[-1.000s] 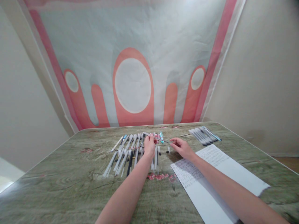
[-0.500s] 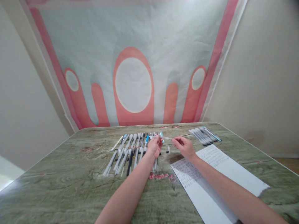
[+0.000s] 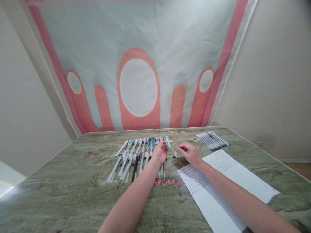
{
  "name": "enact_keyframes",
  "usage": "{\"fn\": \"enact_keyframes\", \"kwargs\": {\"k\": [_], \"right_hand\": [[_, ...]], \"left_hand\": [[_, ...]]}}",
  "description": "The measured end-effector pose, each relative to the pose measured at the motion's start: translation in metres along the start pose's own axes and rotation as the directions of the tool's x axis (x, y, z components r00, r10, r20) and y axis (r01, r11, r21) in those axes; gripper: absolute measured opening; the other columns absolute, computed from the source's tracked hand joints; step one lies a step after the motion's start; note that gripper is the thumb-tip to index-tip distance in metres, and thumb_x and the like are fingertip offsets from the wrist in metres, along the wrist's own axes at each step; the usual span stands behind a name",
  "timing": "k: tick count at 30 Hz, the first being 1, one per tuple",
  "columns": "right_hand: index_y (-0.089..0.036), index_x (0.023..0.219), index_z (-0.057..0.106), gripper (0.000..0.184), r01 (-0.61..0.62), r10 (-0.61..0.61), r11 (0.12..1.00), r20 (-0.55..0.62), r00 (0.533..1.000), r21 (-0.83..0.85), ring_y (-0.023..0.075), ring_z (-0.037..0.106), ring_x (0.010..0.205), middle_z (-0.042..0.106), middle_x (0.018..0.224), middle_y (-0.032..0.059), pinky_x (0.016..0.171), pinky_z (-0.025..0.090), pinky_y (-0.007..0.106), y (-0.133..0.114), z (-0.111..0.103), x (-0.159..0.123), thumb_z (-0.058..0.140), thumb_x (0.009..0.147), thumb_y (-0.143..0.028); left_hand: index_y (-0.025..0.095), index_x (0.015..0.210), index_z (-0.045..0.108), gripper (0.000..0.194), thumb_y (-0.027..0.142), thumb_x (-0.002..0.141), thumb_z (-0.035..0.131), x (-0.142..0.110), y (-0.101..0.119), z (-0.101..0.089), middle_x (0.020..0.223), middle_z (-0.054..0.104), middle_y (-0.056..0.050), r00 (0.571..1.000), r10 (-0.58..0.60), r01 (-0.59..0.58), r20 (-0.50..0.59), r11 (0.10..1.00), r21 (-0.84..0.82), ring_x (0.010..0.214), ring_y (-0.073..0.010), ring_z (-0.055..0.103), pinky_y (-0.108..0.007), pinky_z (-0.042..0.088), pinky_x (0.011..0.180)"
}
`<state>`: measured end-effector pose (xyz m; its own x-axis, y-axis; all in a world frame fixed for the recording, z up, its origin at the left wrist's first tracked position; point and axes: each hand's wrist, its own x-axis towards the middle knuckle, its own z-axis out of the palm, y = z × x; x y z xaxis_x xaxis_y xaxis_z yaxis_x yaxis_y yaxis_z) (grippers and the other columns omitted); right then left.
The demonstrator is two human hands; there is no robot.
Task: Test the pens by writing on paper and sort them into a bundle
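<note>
My left hand (image 3: 161, 152) is closed round a clear pen barrel (image 3: 167, 141), which lies nearly level across the fingers and points right. A short way to its right is my right hand (image 3: 190, 152), thumb and fingertips pinched together; whatever they hold, if anything, is too small to make out. A small clear cap with a dark end (image 3: 175, 155) rests on the table between the hands. Beneath and left of my left hand lie two rows of disassembled pens (image 3: 127, 166), mostly clear tubes, with a black barrel (image 3: 134, 169) and a blue one (image 3: 152, 145) among them.
Handwritten paper (image 3: 243, 184) lies under my right forearm. Beyond it, at the back right, several pens (image 3: 212, 140) lie side by side. The wood-patterned table (image 3: 60, 181) meets a hanging pink and pale cloth (image 3: 138, 121) at its far edge.
My right hand has come away slightly from the pen barrel's right end and dropped a little. The part that stretched between the hands now looks shorter. My left hand stays in place.
</note>
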<state>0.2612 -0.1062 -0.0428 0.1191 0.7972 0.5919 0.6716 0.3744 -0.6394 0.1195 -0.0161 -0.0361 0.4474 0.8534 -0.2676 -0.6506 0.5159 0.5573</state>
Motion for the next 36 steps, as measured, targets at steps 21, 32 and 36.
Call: {"fn": "enact_keyframes", "kwargs": {"k": [21, 32, 36], "right_hand": [[-0.021, 0.103, 0.059, 0.026, 0.208, -0.203, 0.975, 0.06, 0.977, -0.081, 0.0178, 0.051, 0.087, 0.056, 0.09, 0.007, 0.077, 0.043, 0.033, 0.0, 0.007, -0.001, 0.039, 0.086, -0.022], [-0.017, 0.089, 0.059, 0.023, -0.124, 0.163, 0.974, -0.202, 0.966, 0.188, 0.0165, 0.057, 0.071, 0.061, 0.079, 0.0051, 0.068, 0.046, 0.03, 0.012, 0.007, 0.002, 0.048, 0.081, -0.036], [-0.018, 0.085, 0.061, 0.022, -0.088, 0.117, 0.985, -0.198, 0.973, 0.149, 0.017, 0.057, 0.073, 0.061, 0.081, 0.0057, 0.067, 0.046, 0.029, 0.01, 0.007, 0.001, 0.05, 0.08, -0.036]], "left_hand": [[0.012, 0.079, 0.056, 0.006, 0.017, 0.077, 0.058, 0.001, -0.006, -0.004, 0.067, 0.06, -0.001, 0.991, 0.129, -0.133, 0.044, 0.987, 0.088, 0.058, -0.0052, 0.056, -0.014, 0.043, 0.054], [0.012, 0.083, 0.054, 0.008, 0.012, 0.076, 0.058, -0.003, -0.017, -0.001, 0.078, 0.062, -0.004, 0.982, 0.118, -0.143, 0.144, 0.973, 0.178, 0.069, -0.0079, 0.059, -0.018, 0.045, 0.066], [0.012, 0.083, 0.053, 0.008, 0.012, 0.076, 0.057, -0.004, -0.017, -0.001, 0.08, 0.062, -0.005, 0.983, 0.124, -0.149, 0.139, 0.972, 0.184, 0.068, -0.0075, 0.059, -0.019, 0.045, 0.065]]}}
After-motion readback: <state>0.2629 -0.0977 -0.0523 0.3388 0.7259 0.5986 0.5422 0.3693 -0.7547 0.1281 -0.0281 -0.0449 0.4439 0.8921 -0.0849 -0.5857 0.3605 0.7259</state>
